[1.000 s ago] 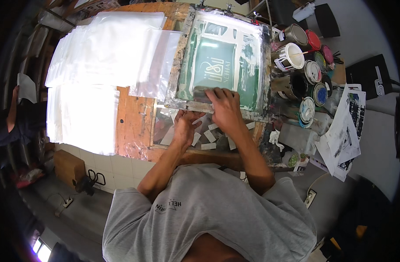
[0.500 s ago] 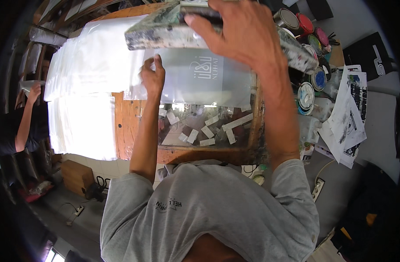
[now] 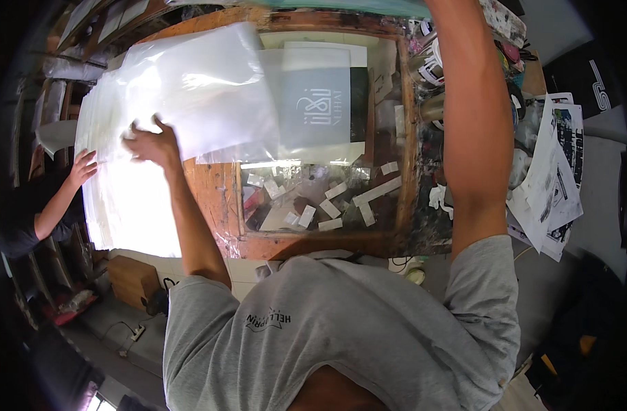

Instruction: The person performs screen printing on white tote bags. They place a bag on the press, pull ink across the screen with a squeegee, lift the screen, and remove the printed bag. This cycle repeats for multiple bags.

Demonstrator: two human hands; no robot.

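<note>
My left hand [image 3: 152,142] is over the left side of the table, its fingers spread and slightly blurred. It is above a bright pile of clear plastic sheets [image 3: 125,212], beside a loose clear plastic sheet [image 3: 204,89]. That sheet's right edge overlaps a translucent sheet with a white printed mark [image 3: 306,72] on the glass middle of the table. My right forearm [image 3: 479,137] reaches up past the top edge, so the hand is out of sight. At the top, part of a printing screen [image 3: 354,7] shows its greenish mesh and its paint-stained frame [image 3: 503,24].
Several pale blocks [image 3: 330,208] lie under the glass in the wooden table [image 3: 286,245]. Paint cans [image 3: 433,68] and loose printed papers [image 3: 543,175] are on the right. At the left, another person's hand [image 3: 84,168] is by the sheets' edge, near shelves [image 3: 60,233].
The printing screen has gone up and away with my right arm, baring the printed sheet. My left hand has moved left and opened, and a clear sheet has shifted. The other person's hand has come nearer the pile.
</note>
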